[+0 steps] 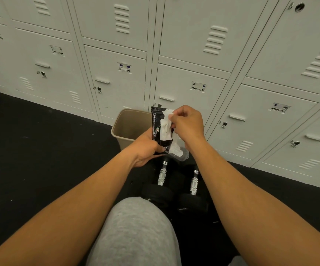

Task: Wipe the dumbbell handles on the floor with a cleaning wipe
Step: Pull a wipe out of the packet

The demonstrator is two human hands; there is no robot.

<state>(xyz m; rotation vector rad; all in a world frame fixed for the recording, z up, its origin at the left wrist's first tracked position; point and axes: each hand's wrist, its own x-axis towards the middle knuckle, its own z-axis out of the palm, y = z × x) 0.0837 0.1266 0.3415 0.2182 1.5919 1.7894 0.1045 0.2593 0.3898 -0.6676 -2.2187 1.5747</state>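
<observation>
Two black dumbbells lie side by side on the dark floor below my hands, the left dumbbell (162, 177) and the right dumbbell (194, 184) each showing a chrome handle. My left hand (145, 148) grips a black wipe packet (158, 129) from below, holding it upright. My right hand (187, 122) pinches a white cleaning wipe (166, 123) that sticks out of the packet's front opening. The packet's clear peel-back flap (178, 151) hangs down beneath the hands.
A tan waste bin (125, 125) stands on the floor just beyond the hands, against a wall of grey lockers (191, 83). My knee in grey fabric (136, 227) fills the lower centre. Black rubber floor (40, 150) stretches to the left.
</observation>
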